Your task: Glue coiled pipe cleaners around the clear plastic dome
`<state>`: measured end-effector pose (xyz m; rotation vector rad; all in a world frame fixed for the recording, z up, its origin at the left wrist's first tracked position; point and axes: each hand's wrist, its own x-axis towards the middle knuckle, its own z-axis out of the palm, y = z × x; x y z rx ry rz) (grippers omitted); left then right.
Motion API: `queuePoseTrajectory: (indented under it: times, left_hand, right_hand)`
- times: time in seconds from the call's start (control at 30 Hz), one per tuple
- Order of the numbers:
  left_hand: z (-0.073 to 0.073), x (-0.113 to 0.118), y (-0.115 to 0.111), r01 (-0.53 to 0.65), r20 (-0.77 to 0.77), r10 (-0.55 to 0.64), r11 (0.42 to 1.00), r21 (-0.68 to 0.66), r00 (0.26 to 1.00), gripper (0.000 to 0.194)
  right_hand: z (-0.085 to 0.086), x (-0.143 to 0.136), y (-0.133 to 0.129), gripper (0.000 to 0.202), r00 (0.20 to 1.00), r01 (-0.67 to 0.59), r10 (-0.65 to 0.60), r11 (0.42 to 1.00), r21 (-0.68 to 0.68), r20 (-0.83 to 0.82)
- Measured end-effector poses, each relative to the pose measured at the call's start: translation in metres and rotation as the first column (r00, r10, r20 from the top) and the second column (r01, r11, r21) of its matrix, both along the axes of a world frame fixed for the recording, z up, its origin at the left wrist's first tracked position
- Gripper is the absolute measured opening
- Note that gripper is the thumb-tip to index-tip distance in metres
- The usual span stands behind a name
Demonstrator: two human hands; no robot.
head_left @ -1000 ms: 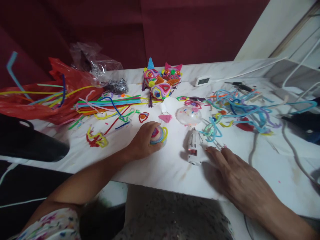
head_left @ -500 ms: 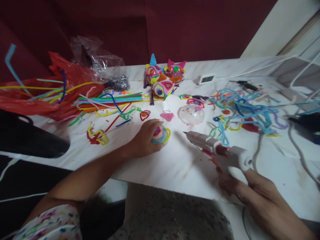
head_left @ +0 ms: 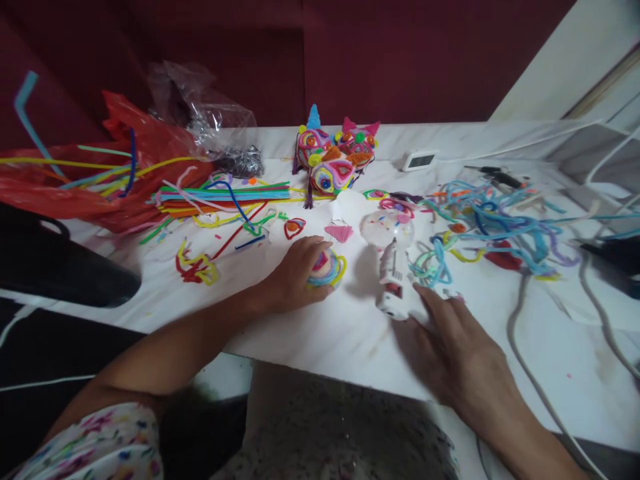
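Inside the curled left hand [head_left: 290, 277], pinched between thumb and fingers: a round, multicoloured fuzzy-cord piece [head_left: 328, 272]. Just left of the right hand [head_left: 463, 357], fingers loosely spread: a white plastic glue gun [head_left: 395, 272], liable, if nudged, to scorch the clear plastic dome [head_left: 377, 229] beyond.

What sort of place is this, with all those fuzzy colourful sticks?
It looks like a craft table, maybe at home or in a small workshop. You can tell from the bundle of pipe cleaners, what looks like a glue gun, and the colourful decorated figures grouped at the back.
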<state>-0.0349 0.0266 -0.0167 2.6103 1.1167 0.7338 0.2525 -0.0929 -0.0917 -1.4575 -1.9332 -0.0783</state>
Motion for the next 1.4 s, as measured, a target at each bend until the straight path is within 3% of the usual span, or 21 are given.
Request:
queuePoseTrajectory:
  times: [0.13, 0.27, 0.37, 0.47, 0.6, 0.7, 0.83, 1.03, 1.23, 1.4]
  left_hand:
    - [-0.001, 0.000, -0.001, 0.000, 0.008, -0.001, 0.999, 0.034, 1.000, 0.068]
    - [-0.002, 0.000, -0.002, 0.003, 0.005, -0.003, 0.999, 0.052, 1.000, 0.067]
    - [-0.004, -0.001, -0.001, 0.010, 0.003, -0.010, 0.999, 0.031, 1.000, 0.067]
    - [-0.003, -0.001, 0.000, 0.005, -0.002, -0.005, 1.000, 0.003, 1.000, 0.067]
    - [0.000, 0.000, -0.002, -0.006, -0.019, 0.005, 1.000, -0.031, 1.000, 0.066]
    - [0.001, 0.000, -0.003, -0.008, -0.025, 0.007, 0.999, -0.031, 1.000, 0.063]
    - [0.001, -0.001, -0.001, 0.026, -0.059, -0.027, 0.999, -0.025, 0.998, 0.068]
    - [0.008, -0.010, 0.003, 0.099, -0.132, -0.116, 0.987, -0.126, 0.984, 0.083]
    - [0.022, -0.021, 0.006, 0.214, -0.172, -0.254, 0.952, -0.220, 0.952, 0.076]
    - [0.021, -0.024, 0.010, 0.241, -0.160, -0.283, 0.941, -0.236, 0.946, 0.072]
  right_hand:
    - [-0.012, 0.003, -0.001, 0.048, 0.974, -0.055, 0.044, 0.997, 0.045, 0.221]
    - [0.011, 0.006, -0.006, 0.043, 0.920, -0.106, 0.067, 0.991, 0.078, 0.386]
    - [0.038, -0.003, 0.005, 0.036, 0.951, -0.137, 0.108, 0.987, 0.083, 0.289]
    - [0.056, -0.021, 0.040, 0.036, 0.957, -0.272, 0.274, 0.962, -0.035, 0.098]
    - [0.060, -0.049, 0.098, 0.032, 0.946, -0.305, 0.322, 0.923, -0.233, 0.037]
    - [0.058, -0.063, 0.120, 0.018, 0.939, -0.315, 0.343, 0.887, -0.337, 0.026]
    - [0.057, -0.065, 0.119, 0.024, 0.933, -0.327, 0.358, 0.879, -0.346, 0.026]
    - [0.058, -0.058, 0.113, 0.024, 0.930, -0.361, 0.362, 0.876, -0.319, -0.057]
    - [0.058, -0.053, 0.106, 0.025, 0.938, -0.346, 0.326, 0.886, -0.308, -0.117]
    - [0.058, -0.051, 0.093, 0.023, 0.938, -0.346, 0.340, 0.909, -0.231, -0.070]
